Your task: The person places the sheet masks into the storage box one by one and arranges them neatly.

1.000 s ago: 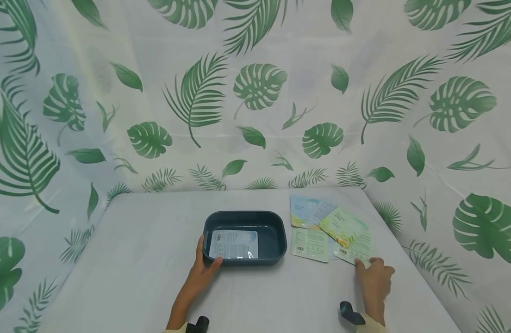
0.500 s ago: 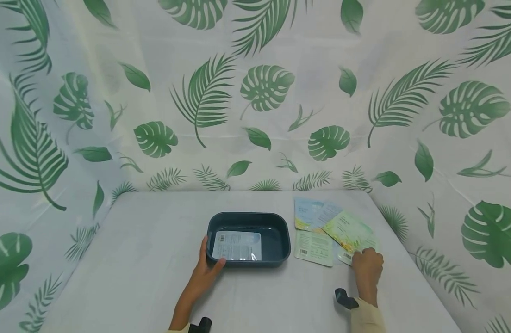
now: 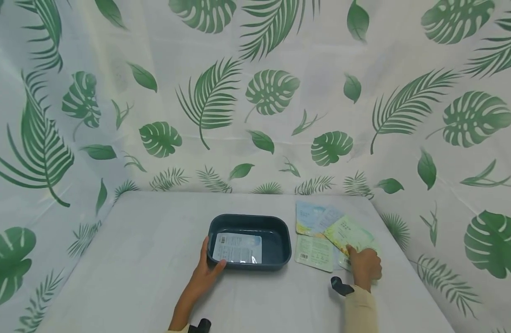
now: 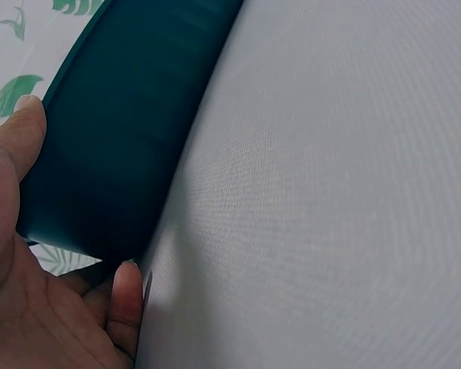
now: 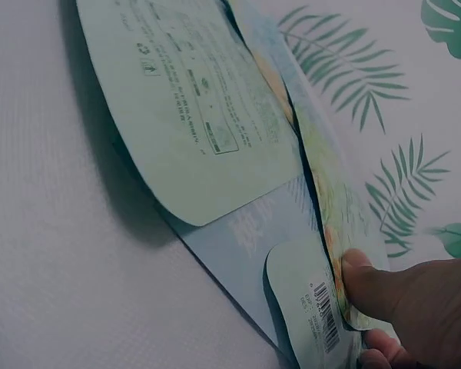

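Note:
My left hand (image 3: 202, 275) grips the left end of a dark teal plastic basin (image 3: 276, 267), thumb at its front rim and fingers along its side. A blue-and-white sheet mask packet (image 3: 238, 248) lies flat in the basin's left part. Over at the right, my right hand (image 3: 365, 266) pinches the edge of the uppermost green sheet mask packet (image 3: 352, 232). In the right wrist view its thumb presses on that green packet's yellow-flowered edge, and the other fingers are mostly hidden beneath.
Under and beside the green packet lie a blue packet (image 3: 308, 215), a pale green packet (image 3: 314, 253) with text and a barcode, and other overlapping packets. All rest on a white-covered table (image 3: 155, 259). A leaf-printed curtain (image 3: 264, 138) rises behind and along both sides.
My right hand has moved from the pile's front right edge up and slightly left onto the uppermost green packet. The left hand keeps its hold on the basin; the head view has shifted slightly.

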`<action>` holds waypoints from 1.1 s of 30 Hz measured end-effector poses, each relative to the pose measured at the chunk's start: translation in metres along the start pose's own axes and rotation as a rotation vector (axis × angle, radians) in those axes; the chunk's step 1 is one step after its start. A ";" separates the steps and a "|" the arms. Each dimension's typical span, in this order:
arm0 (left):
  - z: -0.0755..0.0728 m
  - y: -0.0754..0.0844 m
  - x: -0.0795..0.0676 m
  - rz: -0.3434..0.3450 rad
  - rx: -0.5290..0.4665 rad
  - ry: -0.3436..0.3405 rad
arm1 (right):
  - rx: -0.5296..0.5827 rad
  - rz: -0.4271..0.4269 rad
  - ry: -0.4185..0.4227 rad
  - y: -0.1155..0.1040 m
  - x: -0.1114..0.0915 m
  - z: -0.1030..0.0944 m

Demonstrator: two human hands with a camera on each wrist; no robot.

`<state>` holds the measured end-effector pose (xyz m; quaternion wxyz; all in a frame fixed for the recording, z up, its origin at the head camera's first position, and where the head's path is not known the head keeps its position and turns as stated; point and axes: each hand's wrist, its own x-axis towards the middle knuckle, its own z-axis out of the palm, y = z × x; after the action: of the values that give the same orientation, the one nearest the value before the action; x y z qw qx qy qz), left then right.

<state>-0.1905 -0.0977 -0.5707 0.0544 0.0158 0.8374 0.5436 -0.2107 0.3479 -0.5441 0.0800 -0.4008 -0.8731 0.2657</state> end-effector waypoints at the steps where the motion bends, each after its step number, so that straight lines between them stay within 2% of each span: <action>1: 0.000 0.000 -0.001 -0.002 0.003 -0.001 | -0.002 0.009 -0.003 0.000 0.000 0.001; 9: -0.003 0.000 -0.002 -0.005 0.020 -0.005 | 0.027 0.060 -0.006 -0.003 -0.005 -0.005; 17: -0.002 -0.001 -0.001 -0.010 0.001 -0.004 | 0.020 0.051 -0.040 0.003 -0.002 -0.006; 25: 0.000 -0.002 -0.001 0.010 -0.018 -0.007 | 0.182 -0.037 0.106 0.026 -0.002 -0.006; 33: 0.000 0.002 -0.002 -0.004 -0.014 -0.007 | 0.265 -0.037 0.096 0.038 -0.001 -0.010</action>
<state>-0.1889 -0.0974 -0.5685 0.0585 0.0158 0.8334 0.5493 -0.1818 0.3716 -0.5552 0.1786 -0.3827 -0.8329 0.3576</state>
